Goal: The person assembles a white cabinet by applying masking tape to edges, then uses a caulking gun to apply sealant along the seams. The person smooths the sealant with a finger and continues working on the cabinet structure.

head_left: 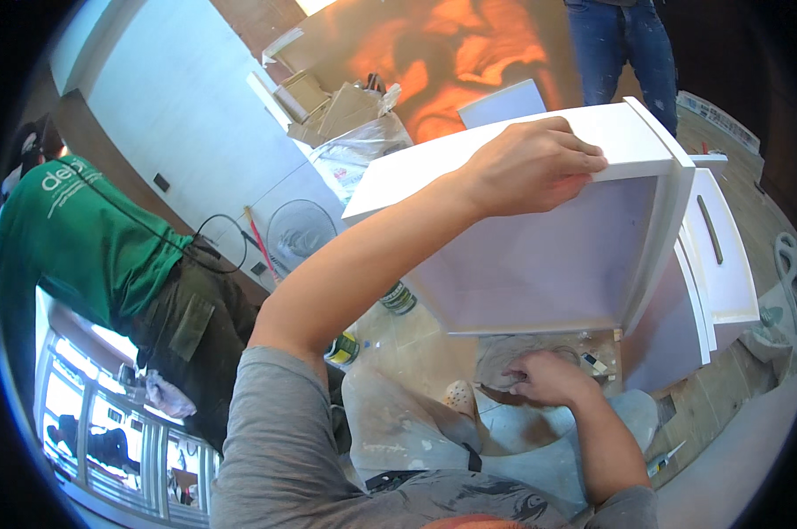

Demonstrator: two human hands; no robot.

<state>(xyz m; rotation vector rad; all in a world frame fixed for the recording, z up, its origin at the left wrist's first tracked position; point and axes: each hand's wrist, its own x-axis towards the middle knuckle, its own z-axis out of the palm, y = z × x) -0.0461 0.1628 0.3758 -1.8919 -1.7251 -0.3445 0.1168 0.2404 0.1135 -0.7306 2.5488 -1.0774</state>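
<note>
A white drawer (522,264) stands tipped up in front of me, with its thicker front panel (659,132) at the right. My left hand (540,166) reaches across and is closed over the upper edge of its side, thumb and fingers gripping the board. Lower down, between my knees, my right hand (550,377) has curled fingers beside a crumpled grey cloth or bag (509,354) under the drawer. What those fingers pinch is too small to make out. To the right rests another white drawer (720,256) with a dark bar handle.
A person in a green shirt (90,238) bends over at the left, near a metal ladder (108,441). Tins (398,298) and a fan (300,231) stand on the floor. Cardboard (346,115) is piled ahead. Another person's jeans (623,53) show at the far right.
</note>
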